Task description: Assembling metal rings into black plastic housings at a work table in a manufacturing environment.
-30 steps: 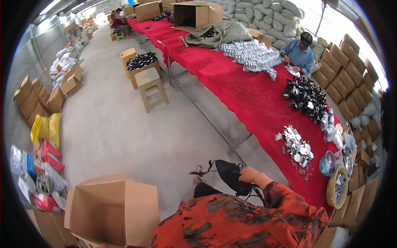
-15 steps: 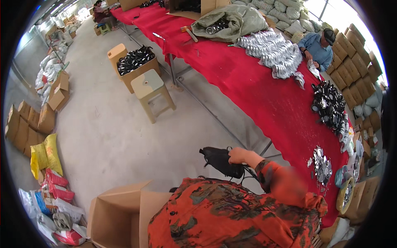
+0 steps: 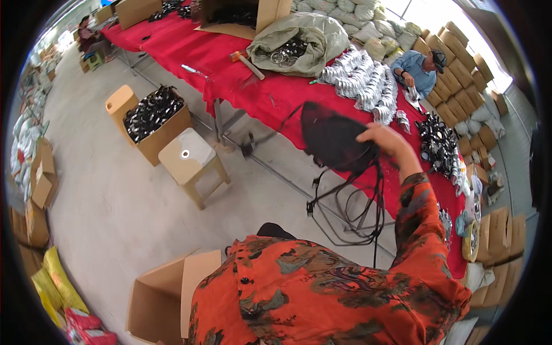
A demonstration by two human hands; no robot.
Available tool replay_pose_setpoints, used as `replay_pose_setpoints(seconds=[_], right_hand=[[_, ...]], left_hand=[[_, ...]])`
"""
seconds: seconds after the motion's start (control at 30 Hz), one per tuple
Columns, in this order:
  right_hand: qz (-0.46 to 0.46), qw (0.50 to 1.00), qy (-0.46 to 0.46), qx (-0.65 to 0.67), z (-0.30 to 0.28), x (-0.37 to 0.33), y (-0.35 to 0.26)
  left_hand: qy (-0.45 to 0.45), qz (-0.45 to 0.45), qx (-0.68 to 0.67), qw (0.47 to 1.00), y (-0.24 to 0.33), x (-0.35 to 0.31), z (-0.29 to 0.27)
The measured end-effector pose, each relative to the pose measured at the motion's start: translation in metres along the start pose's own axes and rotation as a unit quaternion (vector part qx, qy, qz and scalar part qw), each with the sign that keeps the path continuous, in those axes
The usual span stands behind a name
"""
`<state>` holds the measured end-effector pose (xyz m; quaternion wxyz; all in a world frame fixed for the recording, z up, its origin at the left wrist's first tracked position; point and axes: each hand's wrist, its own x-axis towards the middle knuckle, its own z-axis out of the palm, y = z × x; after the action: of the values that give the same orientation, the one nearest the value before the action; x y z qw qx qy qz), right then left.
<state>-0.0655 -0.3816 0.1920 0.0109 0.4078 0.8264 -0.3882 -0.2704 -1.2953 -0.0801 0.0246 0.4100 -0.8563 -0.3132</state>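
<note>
My right hand [image 3: 388,140] is closed on the edge of a black bag [image 3: 334,140], held up over the near edge of the red-covered table [image 3: 276,115]. Several thin black cords and straps [image 3: 376,195] dangle from the bag beneath my hand, and another strap trails off to its left. The bag is slightly blurred, so its details cannot be made out. I cannot see my left hand; only the red patterned jacket [image 3: 322,287] shows at the lower middle.
A beige stool [image 3: 187,155] and a carton of black parts [image 3: 164,141] stand left of the table. An open carton [image 3: 155,293] is at lower left. On the table are silvery rings [image 3: 362,77], black parts [image 3: 438,144], a sack [image 3: 322,43] and a hammer [image 3: 247,64]. A co-worker [image 3: 418,75] sits across.
My right hand has lifted the black bag up and to the right, from beside the table to its edge. The cords now hang down in view. The whole view has shifted somewhat.
</note>
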Motion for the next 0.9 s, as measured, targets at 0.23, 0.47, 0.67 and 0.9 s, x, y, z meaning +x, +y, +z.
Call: replay_pose_setpoints(seconds=[0.23, 0.47, 0.67, 0.9], right_hand=[[0.011, 0.945, 0.157, 0.285, -0.053, 0.064, -0.037], [0.079, 0.95, 0.3, 0.048, 0.037, 0.228, 0.036], [0.136, 0.963, 0.233, 0.02, 0.093, 0.308, 0.028], [0.096, 0.955, 0.279, 0.02, 0.072, 0.355, 0.007]], left_hand=[[-0.012, 0.017, 0.004, 1.0, 0.11, 0.053, 0.065], [0.006, 0.026, 0.034, 0.999, 0.218, 0.07, 0.129], [0.043, 0.007, 0.066, 0.997, 0.276, 0.072, 0.134], [0.015, 0.034, 0.056, 0.998, 0.257, 0.15, 0.069]])
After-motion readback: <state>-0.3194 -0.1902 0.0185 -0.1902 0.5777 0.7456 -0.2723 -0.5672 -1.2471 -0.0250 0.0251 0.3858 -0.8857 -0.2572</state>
